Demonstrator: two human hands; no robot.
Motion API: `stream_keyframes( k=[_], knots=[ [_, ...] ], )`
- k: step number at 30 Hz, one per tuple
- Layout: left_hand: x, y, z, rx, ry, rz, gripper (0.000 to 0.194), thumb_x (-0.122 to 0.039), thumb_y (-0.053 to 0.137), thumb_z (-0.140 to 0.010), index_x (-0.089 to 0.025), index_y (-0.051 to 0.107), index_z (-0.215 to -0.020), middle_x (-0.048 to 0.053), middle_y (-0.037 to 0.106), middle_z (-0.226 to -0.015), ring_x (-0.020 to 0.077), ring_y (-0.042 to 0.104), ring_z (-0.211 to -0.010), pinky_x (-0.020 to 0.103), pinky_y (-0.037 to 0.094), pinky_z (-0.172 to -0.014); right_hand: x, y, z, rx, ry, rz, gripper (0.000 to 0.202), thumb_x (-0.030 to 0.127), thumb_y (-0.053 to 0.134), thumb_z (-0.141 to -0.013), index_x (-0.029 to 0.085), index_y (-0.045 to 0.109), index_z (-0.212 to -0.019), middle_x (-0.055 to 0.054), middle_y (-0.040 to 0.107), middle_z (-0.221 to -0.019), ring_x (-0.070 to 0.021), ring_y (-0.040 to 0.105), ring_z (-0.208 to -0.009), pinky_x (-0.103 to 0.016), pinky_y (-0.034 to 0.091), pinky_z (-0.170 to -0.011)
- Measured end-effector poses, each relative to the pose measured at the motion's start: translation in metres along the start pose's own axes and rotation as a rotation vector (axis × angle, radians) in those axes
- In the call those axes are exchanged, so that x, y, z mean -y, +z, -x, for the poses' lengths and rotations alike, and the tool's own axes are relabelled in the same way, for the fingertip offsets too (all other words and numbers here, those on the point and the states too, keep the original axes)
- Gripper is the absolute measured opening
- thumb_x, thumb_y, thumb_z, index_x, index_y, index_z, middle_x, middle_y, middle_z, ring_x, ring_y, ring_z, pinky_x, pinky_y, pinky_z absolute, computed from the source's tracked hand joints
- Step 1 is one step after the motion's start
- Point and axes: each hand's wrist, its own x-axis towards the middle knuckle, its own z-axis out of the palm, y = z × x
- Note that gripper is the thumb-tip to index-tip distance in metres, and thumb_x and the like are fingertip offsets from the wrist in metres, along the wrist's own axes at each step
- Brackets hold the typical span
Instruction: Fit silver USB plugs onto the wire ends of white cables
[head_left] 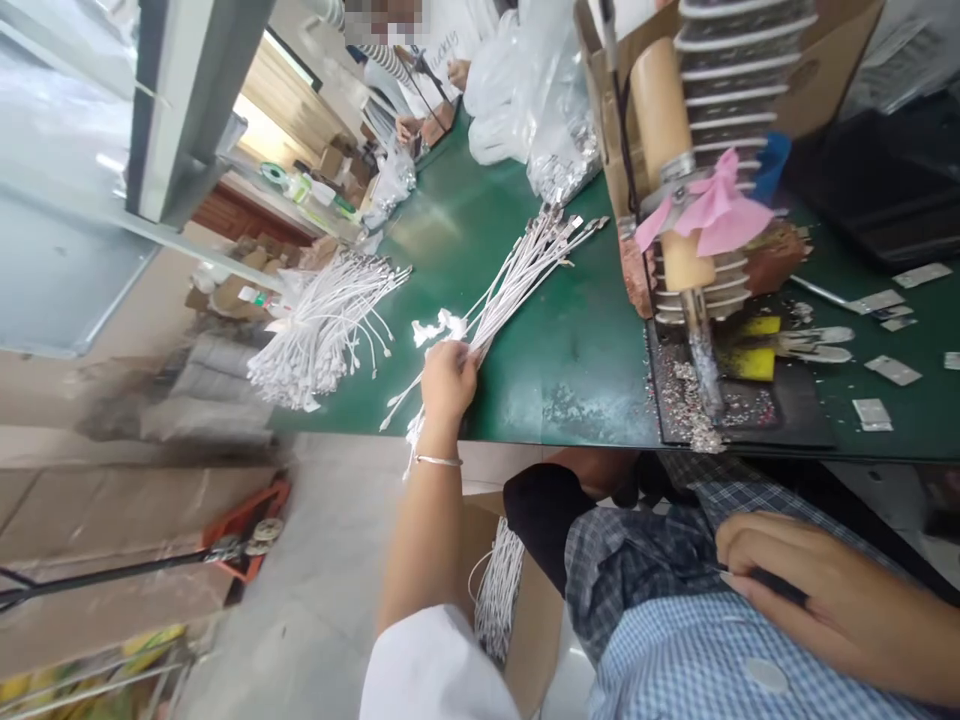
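Observation:
My left hand (448, 381) reaches out to the green table (570, 350) and grips a bundle of white cables (517, 275) whose metal plug ends fan out toward the far side. A thin bracelet circles that wrist. My right hand (795, 590) rests on my lap over blue checked cloth, fingers curled around a thin dark object. A second heap of white cables (322, 330) lies on the table's left end, apart from both hands.
A stand with a cardboard roll, pink tape and wire coils (694, 170) rises right of the cables, above a black tray of metal scraps (705, 400). Clear plastic bags (540, 100) sit behind. A box of cables (502, 590) stands under the table. Another person works at the far end.

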Motion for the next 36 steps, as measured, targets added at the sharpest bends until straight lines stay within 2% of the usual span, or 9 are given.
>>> stream_keyframes(
  k=[3,10,13,16,21,24,28,32,36],
  knots=[
    [0.002,-0.019,-0.013,-0.045,-0.037,-0.017,0.011,-0.025,0.057,-0.083,-0.02,0.057,-0.074,0.004,0.064,-0.073,0.0214,0.061,-0.073,0.033,0.048,-0.071,-0.004,0.0,-0.002,0.123,-0.014,0.043,0.023,0.023,0.042,-0.097,0.02,0.06,-0.082,-0.005,0.066,-0.084,-0.0162,0.064,-0.077,-0.029,0.053,-0.071],
    [-0.011,-0.098,-0.038,-0.168,-0.072,-0.122,0.021,-0.038,0.045,-0.093,-0.023,0.056,-0.085,0.005,0.062,-0.075,0.0224,0.057,-0.07,0.037,0.043,-0.071,-0.008,0.005,-0.005,0.143,-0.008,0.037,0.021,0.022,0.041,-0.097,0.019,0.057,-0.083,-0.005,0.064,-0.084,-0.0179,0.062,-0.078,-0.031,0.05,-0.071],
    [-0.014,-0.095,-0.028,-0.02,-0.023,-0.166,0.013,-0.035,0.055,-0.085,-0.024,0.059,-0.08,0.005,0.065,-0.077,0.0245,0.06,-0.075,0.036,0.044,-0.074,-0.008,0.009,-0.004,0.131,-0.016,0.018,0.021,0.022,0.043,-0.096,0.019,0.057,-0.082,-0.005,0.064,-0.083,-0.0177,0.062,-0.076,-0.031,0.05,-0.07],
    [-0.008,-0.067,-0.013,0.136,-0.001,-0.181,0.011,-0.032,0.062,-0.076,-0.023,0.058,-0.072,0.007,0.066,-0.078,0.0266,0.062,-0.079,0.034,0.046,-0.071,-0.009,0.012,-0.002,0.137,-0.021,0.016,0.02,0.023,0.045,-0.096,0.02,0.058,-0.081,-0.004,0.065,-0.082,-0.018,0.062,-0.076,-0.031,0.05,-0.071],
    [0.0,-0.038,-0.005,0.199,-0.005,-0.174,0.025,-0.031,0.061,-0.078,-0.023,0.048,-0.059,0.003,0.058,-0.06,0.0212,0.055,-0.061,0.03,0.042,-0.059,-0.011,0.01,-0.001,0.135,-0.02,0.01,0.02,0.023,0.046,-0.095,0.02,0.06,-0.081,-0.005,0.065,-0.082,-0.0182,0.061,-0.075,-0.031,0.05,-0.07],
    [-0.003,-0.053,-0.014,0.112,-0.006,-0.184,0.027,-0.03,0.061,-0.078,-0.023,0.045,-0.057,0.003,0.056,-0.061,0.0214,0.055,-0.064,0.031,0.044,-0.064,-0.013,0.008,0.0,0.111,-0.003,-0.001,0.02,0.024,0.047,-0.095,0.02,0.059,-0.08,-0.005,0.064,-0.081,-0.0182,0.061,-0.074,-0.03,0.049,-0.069],
    [-0.014,-0.095,-0.023,-0.131,-0.072,-0.22,0.019,-0.032,0.053,-0.085,-0.022,0.048,-0.069,0.003,0.052,-0.066,0.0207,0.05,-0.065,0.036,0.045,-0.069,-0.012,0.012,-0.001,0.125,0.009,0.011,0.02,0.023,0.045,-0.095,0.02,0.058,-0.08,-0.004,0.064,-0.081,-0.0184,0.061,-0.074,-0.031,0.049,-0.069],
    [-0.027,-0.137,-0.01,-0.307,-0.108,-0.263,0.021,-0.038,0.048,-0.088,-0.023,0.049,-0.073,0.001,0.047,-0.065,0.019,0.046,-0.061,0.036,0.041,-0.066,-0.011,0.015,-0.004,0.125,-0.001,-0.007,0.019,0.02,0.046,-0.094,0.02,0.057,-0.078,-0.004,0.064,-0.079,-0.0182,0.06,-0.073,-0.031,0.048,-0.068],
    [-0.034,-0.156,0.03,-0.125,-0.048,-0.233,0.032,-0.047,0.054,-0.082,-0.022,0.05,-0.063,-0.004,0.038,-0.051,0.0142,0.037,-0.049,0.028,0.038,-0.054,-0.011,0.016,-0.006,0.155,-0.003,0.021,0.019,0.021,0.045,-0.094,0.02,0.057,-0.079,-0.005,0.064,-0.08,-0.0189,0.06,-0.074,-0.032,0.048,-0.069]
  ],
)
